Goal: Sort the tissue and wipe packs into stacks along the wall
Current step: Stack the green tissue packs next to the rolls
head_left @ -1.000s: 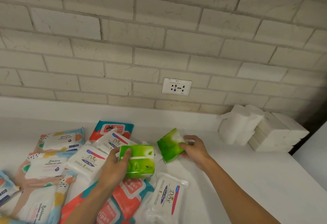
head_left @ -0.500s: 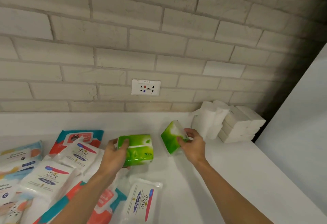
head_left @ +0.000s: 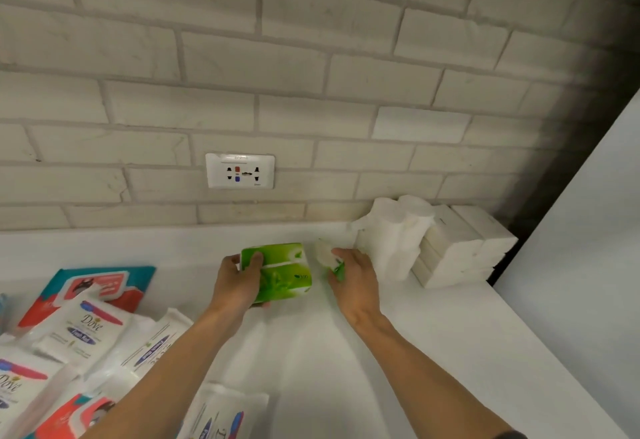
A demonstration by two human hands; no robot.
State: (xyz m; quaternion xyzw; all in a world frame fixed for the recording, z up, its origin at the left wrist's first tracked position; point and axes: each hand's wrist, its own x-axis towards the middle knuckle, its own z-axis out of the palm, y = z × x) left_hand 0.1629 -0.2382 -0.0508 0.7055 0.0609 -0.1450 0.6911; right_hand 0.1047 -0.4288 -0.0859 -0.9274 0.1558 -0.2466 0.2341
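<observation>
My left hand (head_left: 239,282) grips a green tissue pack (head_left: 282,272) from its left side, near the wall. My right hand (head_left: 353,279) holds a second, smaller green and white tissue pack (head_left: 327,255), mostly hidden under the fingers, just right of the first. Directly right of it stand white tissue rolls (head_left: 394,234) and a stack of white tissue packs (head_left: 464,248) against the wall. Loose white Dove wipe packs (head_left: 83,327) and a red and teal wipe pack (head_left: 100,286) lie in a heap at the lower left.
The white counter (head_left: 346,369) runs along a brick wall with a socket (head_left: 239,171) above the green packs. A white panel (head_left: 581,248) closes the right end. Another Dove pack (head_left: 221,414) lies at the bottom edge.
Both hands have carried the green packs further towards the wall and right, close to the white rolls. The right-hand pack has turned so that less green shows. My view shifted right.
</observation>
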